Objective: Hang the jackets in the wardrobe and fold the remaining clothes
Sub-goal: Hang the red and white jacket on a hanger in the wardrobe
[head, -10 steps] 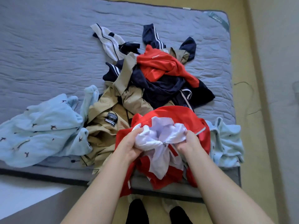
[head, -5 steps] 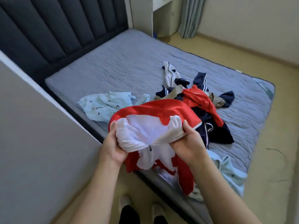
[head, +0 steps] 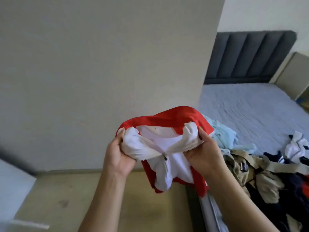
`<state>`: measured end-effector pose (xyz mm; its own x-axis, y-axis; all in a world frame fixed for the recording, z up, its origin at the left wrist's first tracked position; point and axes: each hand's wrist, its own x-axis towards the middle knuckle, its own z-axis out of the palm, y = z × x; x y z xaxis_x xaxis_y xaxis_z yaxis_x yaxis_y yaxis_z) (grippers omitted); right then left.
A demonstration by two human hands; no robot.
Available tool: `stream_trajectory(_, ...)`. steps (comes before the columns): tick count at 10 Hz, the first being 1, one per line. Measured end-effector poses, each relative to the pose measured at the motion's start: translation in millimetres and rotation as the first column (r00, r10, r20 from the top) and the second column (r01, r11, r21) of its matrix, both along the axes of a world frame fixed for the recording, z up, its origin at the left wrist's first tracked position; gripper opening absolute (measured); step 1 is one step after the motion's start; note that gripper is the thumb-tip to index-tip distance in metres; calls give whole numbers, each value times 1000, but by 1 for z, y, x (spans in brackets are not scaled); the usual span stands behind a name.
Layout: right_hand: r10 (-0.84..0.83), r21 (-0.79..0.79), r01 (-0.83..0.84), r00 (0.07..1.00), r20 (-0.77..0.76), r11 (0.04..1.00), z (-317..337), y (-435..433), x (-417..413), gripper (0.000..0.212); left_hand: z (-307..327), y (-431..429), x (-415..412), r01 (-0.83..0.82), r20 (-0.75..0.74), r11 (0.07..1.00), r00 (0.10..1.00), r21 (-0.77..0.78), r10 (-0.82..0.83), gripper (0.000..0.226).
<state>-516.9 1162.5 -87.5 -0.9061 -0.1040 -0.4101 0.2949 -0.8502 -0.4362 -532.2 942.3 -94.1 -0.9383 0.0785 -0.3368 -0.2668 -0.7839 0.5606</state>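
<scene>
Red zip jacket (head: pixel 168 117) with white lining, held in the air before a pale wall (head: pixel 100 64): left hand (head: pixel 119 154) and right hand (head: pixel 203 152) each grip one collar side, fingers curled into the fabric.

No word, brand or number can be read here. Only one label shows: a small dark patch (head: pixel 243 166) sewn on the khaki garment (head: pixel 265 181). It lies to the right of the fingers (head: pixel 192 152) of the right hand (head: pixel 200 153), a little lower than them and apart from them. There is some pale print on this patch, but it is too blurred to make out any letter.
</scene>
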Motion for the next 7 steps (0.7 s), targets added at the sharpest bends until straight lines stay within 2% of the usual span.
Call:
stream_trajectory(1, 127, 100, -129, 992, 22, 987, 0, -84, 3, 40, 6, -79, 40, -114, 27, 993, 993, -28, 115, 39)
stream_trajectory(2, 250, 168, -255, 967, 48, 952, -1, -175, 20, 38, 7, -166, 87, -233, 36, 972, 972, 20, 233, 42)
stream_trajectory(3, 383, 214, -382, 923, 37, 899, -1, -264, 43, 35, 10, -253, 141, -367, 29, 930, 930, -2, 367, 40)
stream_trajectory(4, 489, 287, -465, 872, -15, 838, -1, -347, 63, 31, 9, -326, 189, -531, 65, 847, 845, -13, 531, 26)
stream_trajectory(5, 579, 351, -530, 814, -47, 772, -1, -427, 81, 25, 17, -382, 232, -671, 93, 741, 736, -40, 671, 24)
stream_trajectory(6, 702, 440, -616, 711, -46, 653, -7, -515, 100, 23, 21, -450, 274, -832, 125, 549, 538, -80, 834, 24)
stream_trajectory(7, 808, 500, -691, 589, -31, 522, -18, -597, 113, 23, 35, -504, 291, -895, 255, 445, 428, -10, 867, 16)
